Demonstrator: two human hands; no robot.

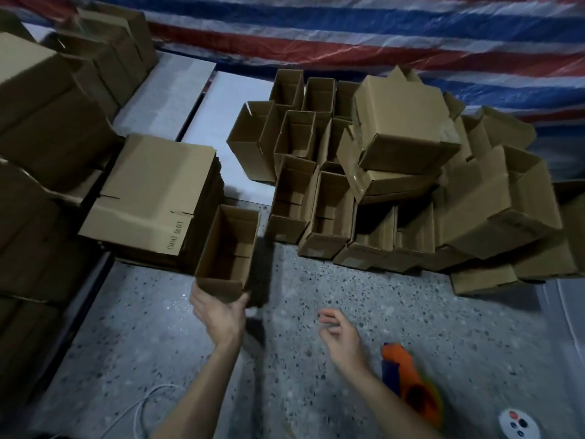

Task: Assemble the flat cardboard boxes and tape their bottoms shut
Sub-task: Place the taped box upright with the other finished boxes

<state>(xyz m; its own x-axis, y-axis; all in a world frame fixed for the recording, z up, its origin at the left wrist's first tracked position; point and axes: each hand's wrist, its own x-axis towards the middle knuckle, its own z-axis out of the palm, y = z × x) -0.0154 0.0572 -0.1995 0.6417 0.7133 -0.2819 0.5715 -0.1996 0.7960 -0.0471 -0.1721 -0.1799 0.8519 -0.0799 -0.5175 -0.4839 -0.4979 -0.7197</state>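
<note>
Head view: a small open cardboard box [228,248] sits at the near right corner of a stack of flat boxes [148,191], over the speckled floor [348,296]. Its open mouth faces up and its long axis runs away from the person, leaning a little to the right at the far end. The short near end wall faces the left hand [218,315].

That hand lies palm up against the lower edge of this wall. Its grip is wide open: the fingers are straight, the thumb is by the box's near right corner, and nothing is clasped. The right hand [340,335] hangs well apart from the box, to its right and nearer the person, with its grip loose, the fingers lightly curled around nothing.

Just beside the right wrist an orange and blue tool [408,378] lies on the floor, too blurred to make out.

Beyond it, a pile of made-up boxes [316,198] stands mouths up in rows, with more boxes tipped at angles on top and to the right. A red, white and blue striped tarp [348,33] hangs behind.
</note>
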